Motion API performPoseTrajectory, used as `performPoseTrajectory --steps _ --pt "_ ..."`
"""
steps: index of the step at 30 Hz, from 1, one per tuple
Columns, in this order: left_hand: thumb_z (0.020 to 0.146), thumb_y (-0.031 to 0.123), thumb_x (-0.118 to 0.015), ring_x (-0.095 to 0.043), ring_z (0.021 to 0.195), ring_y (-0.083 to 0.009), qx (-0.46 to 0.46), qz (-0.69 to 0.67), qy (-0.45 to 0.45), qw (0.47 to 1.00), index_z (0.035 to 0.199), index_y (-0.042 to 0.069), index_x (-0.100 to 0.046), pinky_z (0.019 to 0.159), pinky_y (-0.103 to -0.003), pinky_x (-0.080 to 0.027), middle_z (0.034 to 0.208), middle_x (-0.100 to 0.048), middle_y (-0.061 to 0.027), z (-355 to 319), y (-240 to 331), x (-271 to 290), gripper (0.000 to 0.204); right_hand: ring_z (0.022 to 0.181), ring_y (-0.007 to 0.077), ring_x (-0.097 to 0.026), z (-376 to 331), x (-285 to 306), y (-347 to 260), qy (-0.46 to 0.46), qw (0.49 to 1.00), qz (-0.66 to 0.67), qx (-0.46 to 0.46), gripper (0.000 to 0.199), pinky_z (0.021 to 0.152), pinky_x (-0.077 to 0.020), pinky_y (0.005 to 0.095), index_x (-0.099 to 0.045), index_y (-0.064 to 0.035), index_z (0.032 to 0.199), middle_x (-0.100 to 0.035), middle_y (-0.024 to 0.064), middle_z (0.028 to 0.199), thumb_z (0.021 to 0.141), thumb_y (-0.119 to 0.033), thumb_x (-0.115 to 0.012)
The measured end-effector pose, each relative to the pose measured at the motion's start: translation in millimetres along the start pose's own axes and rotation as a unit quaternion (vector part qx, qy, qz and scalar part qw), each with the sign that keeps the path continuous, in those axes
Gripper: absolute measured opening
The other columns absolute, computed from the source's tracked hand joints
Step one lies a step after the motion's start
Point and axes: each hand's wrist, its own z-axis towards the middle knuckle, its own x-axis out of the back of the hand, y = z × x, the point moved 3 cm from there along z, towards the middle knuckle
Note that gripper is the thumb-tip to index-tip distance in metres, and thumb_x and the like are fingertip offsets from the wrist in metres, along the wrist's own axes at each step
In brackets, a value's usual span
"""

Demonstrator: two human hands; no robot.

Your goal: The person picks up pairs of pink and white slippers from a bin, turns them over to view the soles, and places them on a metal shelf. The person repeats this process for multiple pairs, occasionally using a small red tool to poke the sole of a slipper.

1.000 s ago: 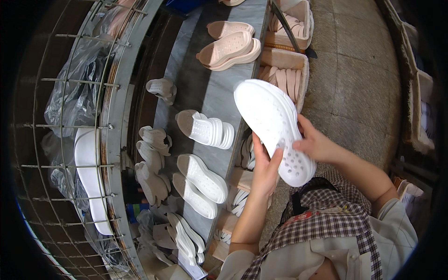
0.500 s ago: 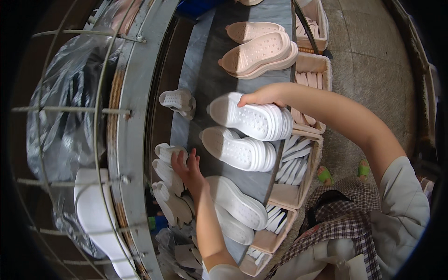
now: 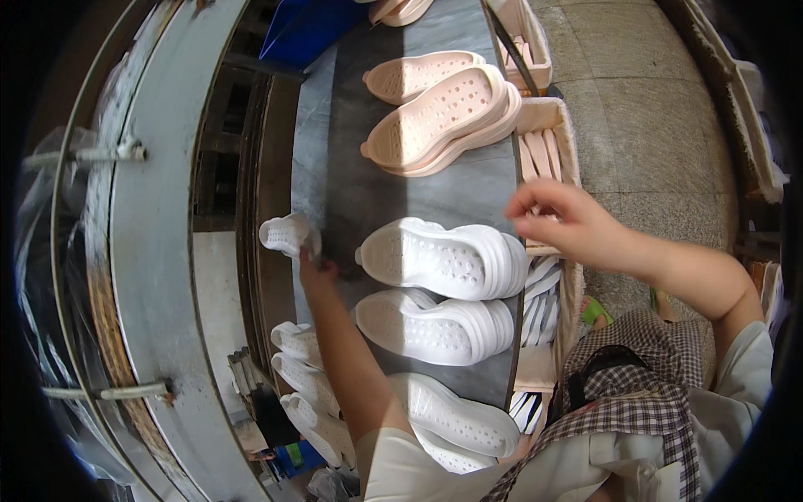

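My left hand reaches to the far left edge of the dark table and touches a white perforated clog. Its fingers are blurred and partly hidden, so their grip cannot be made out. To the right, my right hand hovers just past the table's edge, fingers loosely bent, thumb apart, nothing between them. Nearest to it lies a stack of white perforated shoe soles on the table. A second white stack sits just below, and further white soles lie nearer me, partly behind my left arm.
Pink soles lie farther up the table. More white clogs stand along the left side. Lined baskets of pink and white straps line the right edge. A grey metal frame runs along the left, with a blue bin beyond.
My right hand has let go of the upper white sole stack and drawn back to the right. My left hand has moved up the table to the single white clog. The view has shifted.
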Motion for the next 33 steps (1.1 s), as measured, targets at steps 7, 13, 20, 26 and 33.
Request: performPoseTrajectory --steps 7,13,20,26,33 --pt "0.087 0.026 -0.053 -0.058 0.074 -0.0154 0.077 -0.371 0.068 0.923 0.112 0.008 -0.056 0.054 -0.027 -0.044 0.091 -0.061 -0.0091 -35 104 36 0.031 0.083 0.0121 -0.057 -63 17 23 -0.017 0.998 0.023 -0.051 0.015 0.073 -0.0459 0.0269 -0.062 -0.0040 0.095 -0.061 0.0044 0.090 0.084 -0.015 -0.062" --pt "0.082 0.021 -0.060 -0.057 0.076 -0.0179 0.182 -0.672 -0.099 0.711 0.115 0.004 -0.055 0.056 -0.029 -0.045 0.106 -0.061 -0.0122 -253 302 2 0.037 0.092 0.0149 -0.058 -71 17 -3 -0.073 0.984 0.146 0.072 0.036 0.081 -0.0461 0.0289 -0.053 -0.0027 0.116 -0.061 0.0081 0.102 0.088 -0.022 -0.062" --pt "0.076 0.007 -0.064 -0.058 0.093 -0.0221 0.216 -0.681 -0.267 0.647 0.132 0.006 -0.037 0.061 -0.032 -0.050 0.120 -0.051 -0.0124 -429 426 -150 0.063 0.139 0.0306 0.011 -122 35 -17 -0.095 0.943 0.237 0.212 0.091 0.113 -0.0015 0.0397 0.022 0.0021 0.139 0.016 0.0231 0.149 0.094 -0.048 -0.040" --pt "0.079 0.011 -0.066 -0.044 0.121 -0.0244 0.120 -0.403 -0.197 0.886 0.139 0.001 -0.027 0.094 -0.036 -0.043 0.132 -0.042 -0.0134 -439 467 -219 0.072 0.141 0.0274 -0.001 -203 109 -4 -0.102 0.957 0.251 0.102 0.080 0.113 -0.0063 0.0372 0.007 -0.0007 0.145 0.000 0.0212 0.151 0.091 -0.030 -0.045" --pt "0.093 0.015 -0.050 -0.057 0.101 -0.0185 0.073 -0.482 -0.185 0.853 0.123 -0.004 -0.046 0.084 -0.030 -0.048 0.115 -0.056 -0.0119 -440 513 -273 0.036 0.140 0.0231 -0.010 -246 139 -12 -0.050 0.966 0.251 -0.014 0.067 0.112 -0.0116 0.0366 0.003 -0.0067 0.147 -0.006 0.0132 0.153 0.096 -0.025 -0.036"
